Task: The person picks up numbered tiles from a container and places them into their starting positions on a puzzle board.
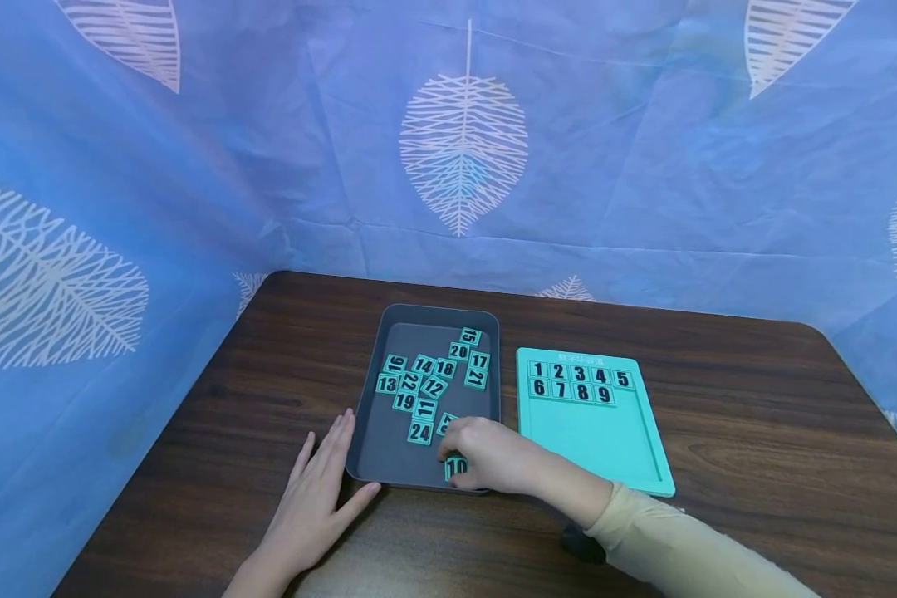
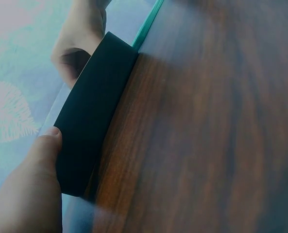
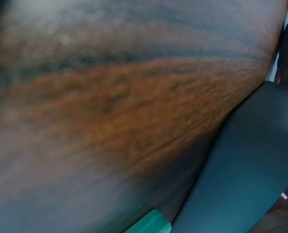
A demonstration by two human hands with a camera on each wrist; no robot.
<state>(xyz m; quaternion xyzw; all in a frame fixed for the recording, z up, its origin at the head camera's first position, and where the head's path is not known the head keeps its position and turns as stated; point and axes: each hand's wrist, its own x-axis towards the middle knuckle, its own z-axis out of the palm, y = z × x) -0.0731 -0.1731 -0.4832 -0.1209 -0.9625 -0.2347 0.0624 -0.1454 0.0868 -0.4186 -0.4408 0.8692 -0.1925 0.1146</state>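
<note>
In the head view a dark grey tray (image 1: 383,448) holds several loose teal number tiles. At its near right corner my right hand (image 1: 489,455) grips the tile marked 10 (image 1: 456,468) between thumb and curled fingers. Part of another tile (image 1: 445,425) shows beside those fingers, its number partly covered. My left hand (image 1: 312,498) lies at the tray's near left corner with its fingers extended. In the left wrist view, the left thumb (image 2: 49,141) touches the tray's rim. To the right lies a teal board (image 1: 590,436) with tiles 1 to 9 set in two rows.
The brown wooden table (image 1: 755,432) carries the tray and board side by side. A dark object (image 1: 583,544) sits partly under the right sleeve (image 1: 665,531). Blue cloth (image 1: 605,149) with white leaf prints hangs behind and to the sides.
</note>
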